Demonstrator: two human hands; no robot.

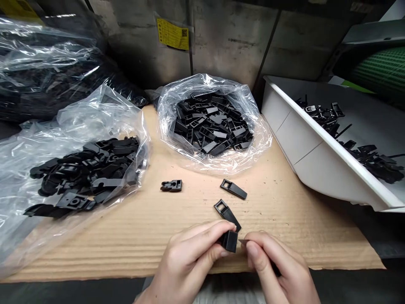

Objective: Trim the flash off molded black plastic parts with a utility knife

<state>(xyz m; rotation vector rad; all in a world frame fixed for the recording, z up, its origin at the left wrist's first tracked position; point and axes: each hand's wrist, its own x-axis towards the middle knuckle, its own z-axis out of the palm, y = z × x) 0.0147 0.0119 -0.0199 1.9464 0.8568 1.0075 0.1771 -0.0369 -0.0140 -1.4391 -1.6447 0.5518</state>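
Observation:
My left hand (186, 261) pinches a small black plastic part (229, 241) between thumb and forefinger, low over the cardboard sheet (142, 240). My right hand (278, 270) is closed close beside it, thumb and finger pinched on a thin dark piece (243, 241) that meets the part. Just beyond my fingers lies a black clip with a square hole (226, 214). A second such clip (233, 188) lies farther back, and a wider black bracket (171, 185) rests to the left.
An open clear bag of black clips (211, 122) stands at the back centre. Another clear bag of black brackets (85, 173) lies at the left. A white bin (316, 147) with loose black parts sits at the right. Bagged dark stock fills the far left.

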